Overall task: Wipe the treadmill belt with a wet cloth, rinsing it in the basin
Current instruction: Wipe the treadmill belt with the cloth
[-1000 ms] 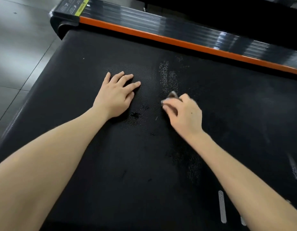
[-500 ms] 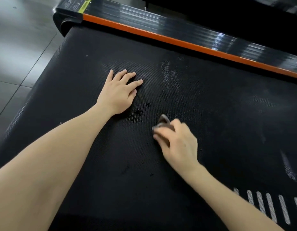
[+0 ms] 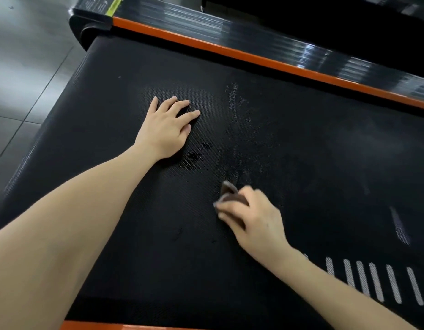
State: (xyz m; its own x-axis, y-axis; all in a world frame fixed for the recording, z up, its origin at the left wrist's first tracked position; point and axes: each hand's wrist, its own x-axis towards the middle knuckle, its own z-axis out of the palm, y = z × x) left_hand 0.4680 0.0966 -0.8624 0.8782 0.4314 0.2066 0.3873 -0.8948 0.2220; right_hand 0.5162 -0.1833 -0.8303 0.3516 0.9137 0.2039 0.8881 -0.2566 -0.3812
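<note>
Bracing flat left hand [image 3: 163, 129] on treadmill belt [image 3: 325, 163], clutching cloth [image 3: 227, 194] in right hand [image 3: 253, 220], best pressing evenly through residue [image 3: 234, 103] toward orange rail [image 3: 253, 55].

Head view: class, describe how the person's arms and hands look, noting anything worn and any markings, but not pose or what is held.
Both arms are bare: the left forearm and right forearm show no sleeve up to the picture's edge. The left hand has no glove, ring, watch or bracelet. The right hand also looks bare, though blur hides fine detail.
</note>
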